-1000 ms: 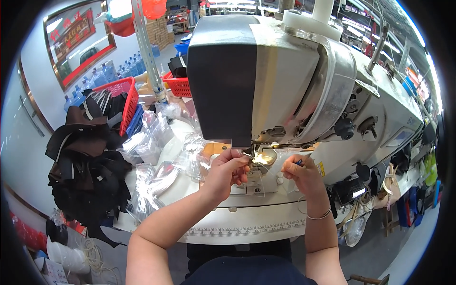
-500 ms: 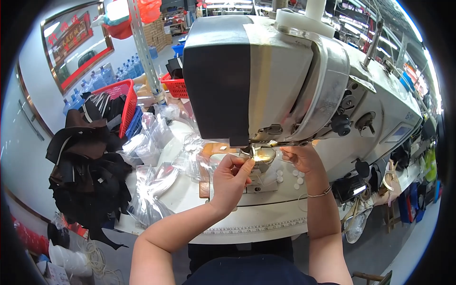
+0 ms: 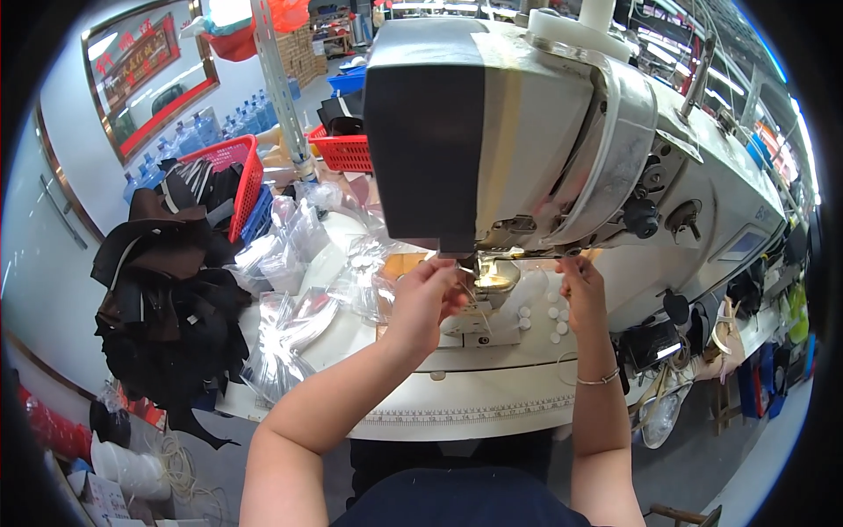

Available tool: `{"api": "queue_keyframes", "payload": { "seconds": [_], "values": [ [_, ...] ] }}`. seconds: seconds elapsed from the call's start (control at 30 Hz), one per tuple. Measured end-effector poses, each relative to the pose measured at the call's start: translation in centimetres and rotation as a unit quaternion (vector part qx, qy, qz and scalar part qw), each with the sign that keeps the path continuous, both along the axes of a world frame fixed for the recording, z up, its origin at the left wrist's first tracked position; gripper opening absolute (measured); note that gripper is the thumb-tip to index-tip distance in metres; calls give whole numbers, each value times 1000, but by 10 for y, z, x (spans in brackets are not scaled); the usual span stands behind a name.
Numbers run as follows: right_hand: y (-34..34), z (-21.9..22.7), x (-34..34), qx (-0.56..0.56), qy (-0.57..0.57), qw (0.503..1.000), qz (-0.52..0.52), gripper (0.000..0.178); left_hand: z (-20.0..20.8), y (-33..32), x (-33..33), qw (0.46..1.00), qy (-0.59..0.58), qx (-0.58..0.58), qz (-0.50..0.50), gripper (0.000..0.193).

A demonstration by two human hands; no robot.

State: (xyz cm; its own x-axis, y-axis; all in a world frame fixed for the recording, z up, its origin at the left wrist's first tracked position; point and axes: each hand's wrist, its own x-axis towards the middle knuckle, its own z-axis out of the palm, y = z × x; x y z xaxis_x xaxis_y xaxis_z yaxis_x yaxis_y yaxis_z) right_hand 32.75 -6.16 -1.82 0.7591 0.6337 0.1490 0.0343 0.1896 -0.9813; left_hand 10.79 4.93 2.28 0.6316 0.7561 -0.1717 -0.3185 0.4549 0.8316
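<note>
A large industrial sewing machine with a dark front cover fills the middle. Just left of its lit needle area, my left hand is closed in a pinch, its fingers slightly blurred. A thin pale strand runs down beside those fingertips; whether they grip it I cannot tell. To the right, under the machine's arm, my right hand has thumb and fingers pressed together. What that hand holds, if anything, is too small to make out. Small round white pieces lie on the table between the right hand and the machine's post.
Clear plastic bags cover the table's left side. Dark cut pieces hang in a heap beyond them, by a red basket. A printed ruler follows the table's front edge. A black device sits at the right.
My left hand has drawn slightly up and away from the needle area, uncovering a thin strand. My right hand has shifted right, its fingers now closed together. The whole view has shifted a little.
</note>
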Motion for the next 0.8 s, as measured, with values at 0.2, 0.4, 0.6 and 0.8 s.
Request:
{"api": "queue_keyframes", "payload": {
  "seconds": [0.2,0.4,0.6,0.8],
  "values": [
    [-37,-30,-33,-101,-112,988,-16,35,-2,70,-27,979,-112,9,172,13],
    [-61,-46,-76,-92,-63,990,87,29,-7,45,-112,967,-34,165,190,16],
    [-33,-28,-122,-35,-101,971,212,30,-8,5,-153,959,24,207,190,26],
    [-33,13,-144,55,-280,941,181,70,-17,-8,-160,951,125,237,155,18]
  ]
}}
